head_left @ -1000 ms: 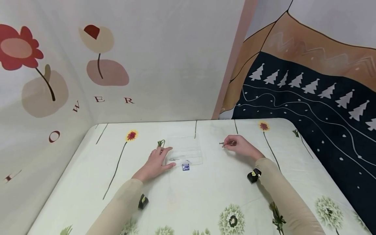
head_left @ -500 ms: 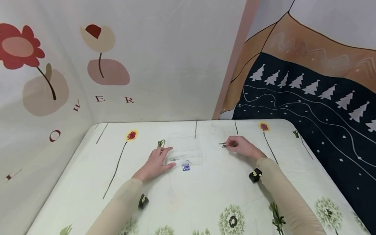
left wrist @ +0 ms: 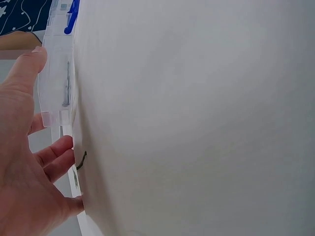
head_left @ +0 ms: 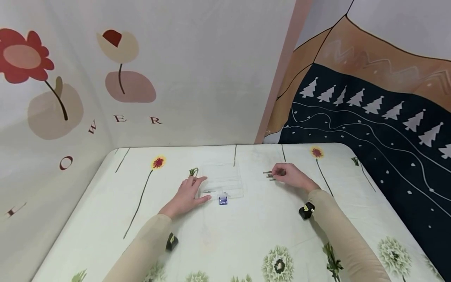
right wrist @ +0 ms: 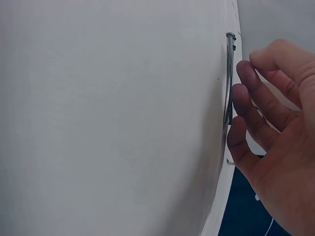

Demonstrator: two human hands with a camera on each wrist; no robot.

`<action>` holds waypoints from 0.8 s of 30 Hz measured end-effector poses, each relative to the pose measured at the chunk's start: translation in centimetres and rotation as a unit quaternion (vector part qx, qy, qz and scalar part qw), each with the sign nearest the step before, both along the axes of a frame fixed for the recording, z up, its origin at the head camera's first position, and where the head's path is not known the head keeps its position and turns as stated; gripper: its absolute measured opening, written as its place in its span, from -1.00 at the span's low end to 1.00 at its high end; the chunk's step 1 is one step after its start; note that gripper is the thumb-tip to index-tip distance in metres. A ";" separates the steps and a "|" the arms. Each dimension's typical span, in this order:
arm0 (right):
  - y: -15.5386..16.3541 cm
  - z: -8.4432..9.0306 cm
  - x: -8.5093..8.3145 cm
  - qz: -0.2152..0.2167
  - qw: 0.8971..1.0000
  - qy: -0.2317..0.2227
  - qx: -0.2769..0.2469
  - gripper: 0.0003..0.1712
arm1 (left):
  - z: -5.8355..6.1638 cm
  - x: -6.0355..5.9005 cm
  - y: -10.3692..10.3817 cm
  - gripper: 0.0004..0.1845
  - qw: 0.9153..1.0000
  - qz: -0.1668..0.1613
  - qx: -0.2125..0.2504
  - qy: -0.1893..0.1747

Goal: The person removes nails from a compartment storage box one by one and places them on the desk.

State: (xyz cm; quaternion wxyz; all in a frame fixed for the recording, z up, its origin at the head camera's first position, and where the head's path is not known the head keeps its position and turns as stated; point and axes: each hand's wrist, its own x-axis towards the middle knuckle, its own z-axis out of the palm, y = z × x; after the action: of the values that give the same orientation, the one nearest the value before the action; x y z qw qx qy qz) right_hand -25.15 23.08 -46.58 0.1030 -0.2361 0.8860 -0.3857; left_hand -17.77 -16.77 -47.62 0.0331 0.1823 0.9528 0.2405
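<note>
The left hand (head_left: 183, 198) is spread at the box (head_left: 222, 178). Nails (right wrist: 229, 78) may be dropped if the right hand (head_left: 290, 175), grip unclear, is loose.

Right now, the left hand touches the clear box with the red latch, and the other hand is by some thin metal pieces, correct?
Not quite: the latch is blue, not red, as the head view shows. The rest is right.

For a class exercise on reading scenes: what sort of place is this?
Probably an indoor tabletop workspace: a flower-patterned table, a printed backdrop close behind it, and a clear plastic box set on top.
</note>
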 end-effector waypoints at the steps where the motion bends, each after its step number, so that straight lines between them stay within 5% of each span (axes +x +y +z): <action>1: 0.0 0.0 0.0 -0.002 1.000 0.000 -0.001 -0.93 | 0.0 0.0 0.0 -0.23 1.000 0.001 0.000 -0.001; 24: -1.2 0.2 0.4 -0.031 0.998 0.015 -0.051 -0.96 | 0.2 0.0 0.0 -0.23 1.000 0.004 0.001 -0.009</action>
State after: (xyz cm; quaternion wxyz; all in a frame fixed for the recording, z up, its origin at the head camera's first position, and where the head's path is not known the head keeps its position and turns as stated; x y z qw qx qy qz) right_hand -24.76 21.92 -46.42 0.0654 -0.2189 0.8736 -0.4296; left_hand -17.72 -16.73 -47.41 0.0401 0.1763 0.9530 0.2432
